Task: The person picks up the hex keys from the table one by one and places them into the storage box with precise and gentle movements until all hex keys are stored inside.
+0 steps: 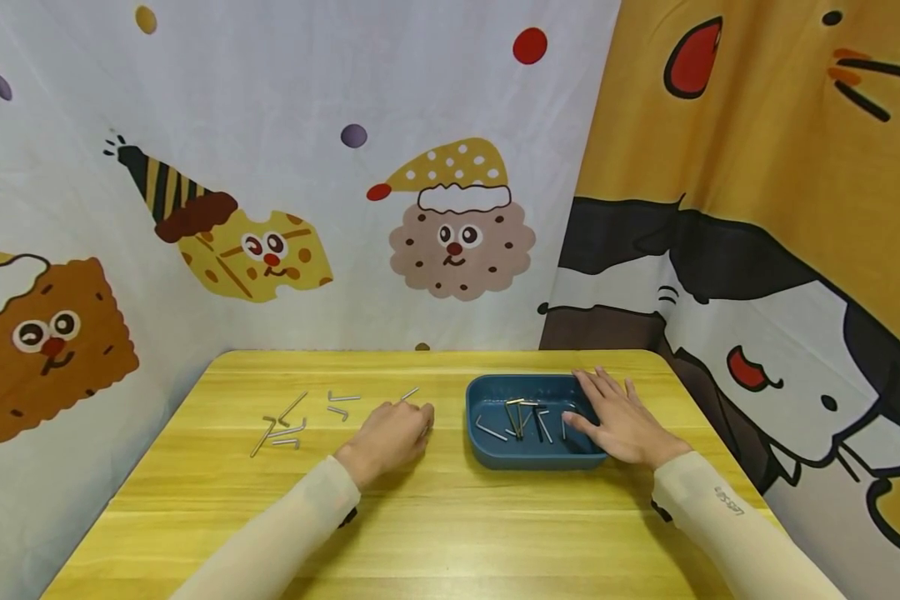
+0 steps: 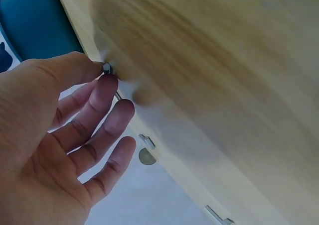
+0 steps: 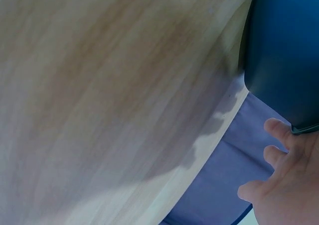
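Note:
Left of the blue tray point(image 1: 536, 461), my left hand point(image 1: 390, 435) is low over the table. In the left wrist view its thumb and index fingertip pinch a hex key point(image 2: 107, 68), whose six-sided end shows; the other fingers are spread. Much of that key is hidden behind the fingers. My right hand point(image 1: 624, 423) rests on the tray's right rim, thumb over the inside and fingers extended toward the back corner. Several hex keys point(image 1: 521, 419), silver, brassy and dark, lie jumbled in the tray.
Several loose L-shaped hex keys point(image 1: 287, 431) are scattered on the wooden table point(image 1: 457, 533) to the left of my left hand. Behind the table's back edge hangs a printed curtain point(image 1: 435, 100) with cartoon figures, which continues along both sides.

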`<move>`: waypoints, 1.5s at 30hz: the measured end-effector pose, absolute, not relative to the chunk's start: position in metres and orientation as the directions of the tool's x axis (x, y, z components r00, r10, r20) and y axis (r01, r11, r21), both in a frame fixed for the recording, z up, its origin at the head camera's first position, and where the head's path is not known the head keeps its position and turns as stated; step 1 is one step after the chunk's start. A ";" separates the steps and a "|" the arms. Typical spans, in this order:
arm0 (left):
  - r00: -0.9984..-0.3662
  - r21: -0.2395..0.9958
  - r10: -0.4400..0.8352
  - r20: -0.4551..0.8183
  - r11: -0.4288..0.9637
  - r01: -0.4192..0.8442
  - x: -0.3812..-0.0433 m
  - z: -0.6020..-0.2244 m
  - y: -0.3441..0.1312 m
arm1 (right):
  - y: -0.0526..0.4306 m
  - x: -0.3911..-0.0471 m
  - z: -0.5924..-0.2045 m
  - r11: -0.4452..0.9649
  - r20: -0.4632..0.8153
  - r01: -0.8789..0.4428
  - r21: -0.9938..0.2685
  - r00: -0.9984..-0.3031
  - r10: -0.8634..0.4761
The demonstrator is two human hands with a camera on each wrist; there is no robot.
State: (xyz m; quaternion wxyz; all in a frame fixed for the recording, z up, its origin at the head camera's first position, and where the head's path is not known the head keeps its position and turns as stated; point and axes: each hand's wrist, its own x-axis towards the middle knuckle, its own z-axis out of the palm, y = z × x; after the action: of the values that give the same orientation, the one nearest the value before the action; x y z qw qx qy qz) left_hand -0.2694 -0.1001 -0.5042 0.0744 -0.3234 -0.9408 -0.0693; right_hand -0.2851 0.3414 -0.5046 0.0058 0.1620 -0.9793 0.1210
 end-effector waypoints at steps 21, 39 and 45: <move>-0.707 0.064 0.698 0.109 0.705 0.706 -0.273 -0.500 -0.116 | 0.342 -0.285 -0.505 0.914 0.051 -0.320 -0.250 -0.947 -0.317; -0.662 0.006 0.748 0.043 0.662 0.749 -0.274 -0.501 -0.137 | 0.341 -0.284 -0.503 0.914 0.046 -0.317 -0.252 -0.948 -0.315; -0.660 -0.009 0.750 0.041 0.661 0.751 -0.275 -0.502 -0.137 | 0.343 -0.285 -0.506 0.917 0.040 -0.314 -0.245 -0.948 -0.314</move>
State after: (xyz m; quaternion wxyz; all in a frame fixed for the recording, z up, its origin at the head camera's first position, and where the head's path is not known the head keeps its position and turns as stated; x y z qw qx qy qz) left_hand -0.2748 -0.1373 -0.5021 0.0205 -0.4119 -0.9110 -0.0042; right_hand -0.2852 0.3429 -0.5057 0.0000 0.1605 -0.9791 0.1250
